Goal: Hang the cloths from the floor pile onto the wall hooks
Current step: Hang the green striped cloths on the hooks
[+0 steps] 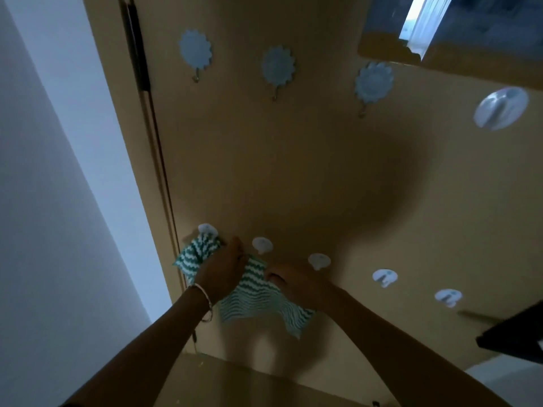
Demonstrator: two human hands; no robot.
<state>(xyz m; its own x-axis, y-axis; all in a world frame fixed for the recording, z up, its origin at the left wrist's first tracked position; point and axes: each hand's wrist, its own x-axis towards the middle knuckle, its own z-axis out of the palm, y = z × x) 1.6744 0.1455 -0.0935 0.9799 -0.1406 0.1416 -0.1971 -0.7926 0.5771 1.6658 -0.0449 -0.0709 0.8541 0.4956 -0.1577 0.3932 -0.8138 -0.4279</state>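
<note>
Looking through the head camera, I see a green-and-white zigzag-striped cloth lying flat against the tan wall panel, held by both hands. The left hand, with a thin pale bangle on its wrist, has its fingers curled round the bunched upper left part of the cloth. It sits right beside the leftmost small white round hook of the lower row. The cloth's corner reaches that hook, but I cannot tell whether it is caught on it.

The right hand pinches the cloth's upper edge with curled fingers, just below the third white hook. The second white hook stands on the wall between the two hands, above the stretched edge. The rest of the cloth hangs below the hands, its lower right corner pointing down.

Further right I make out the fourth white hook and the fifth white hook. Higher up are three pale blue flower-shaped hooks and one large round white hook.
</note>
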